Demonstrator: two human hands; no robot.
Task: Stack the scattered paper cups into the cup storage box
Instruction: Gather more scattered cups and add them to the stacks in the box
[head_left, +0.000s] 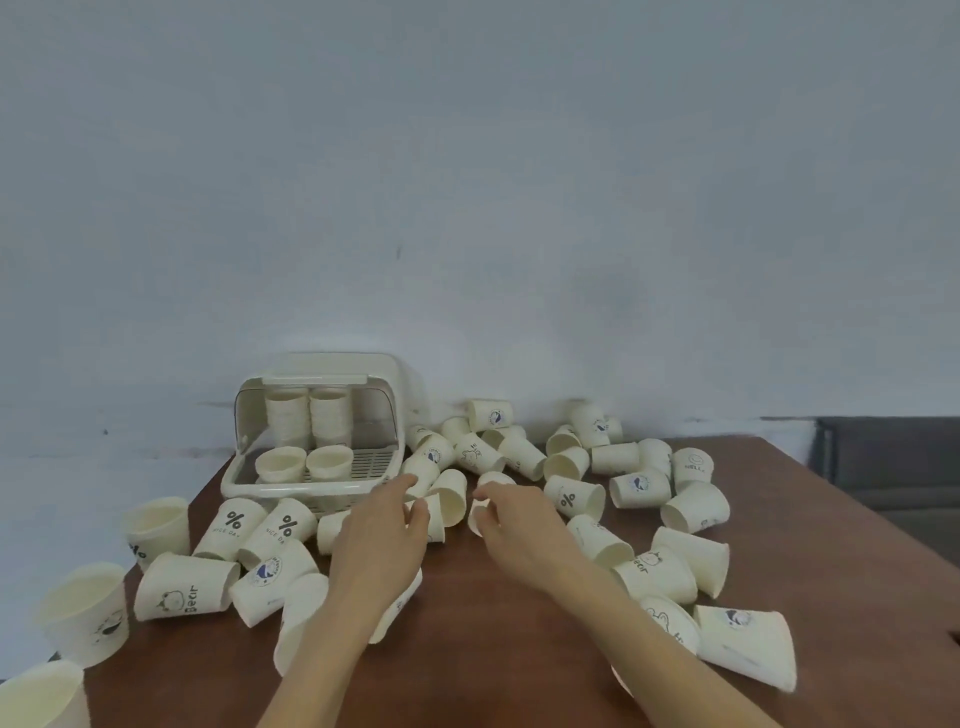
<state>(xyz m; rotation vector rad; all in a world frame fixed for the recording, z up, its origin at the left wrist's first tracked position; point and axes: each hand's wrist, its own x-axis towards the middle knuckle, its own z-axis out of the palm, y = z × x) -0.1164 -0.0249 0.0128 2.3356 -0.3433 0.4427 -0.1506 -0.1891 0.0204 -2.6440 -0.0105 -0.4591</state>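
Note:
Several white paper cups (579, 498), some printed, lie scattered across the brown table (493, 654). The cream cup storage box (244, 486) stands at the back left with its lid up. It holds two tall cup stacks (306, 418) at the back and two short ones (304, 462) in front. My left hand (382, 535) reaches into the middle of the pile, its fingers spread over a lying cup (434, 519) that it touches. My right hand (511, 519) curls its fingers round the rim of a small cup (475, 514) beside it.
Upright cups (85, 613) stand at the table's left edge, one (41, 696) at the near left corner. More lying cups (743, 647) crowd the right side. A pale wall runs behind the table. A dark sofa (888, 457) sits at the far right.

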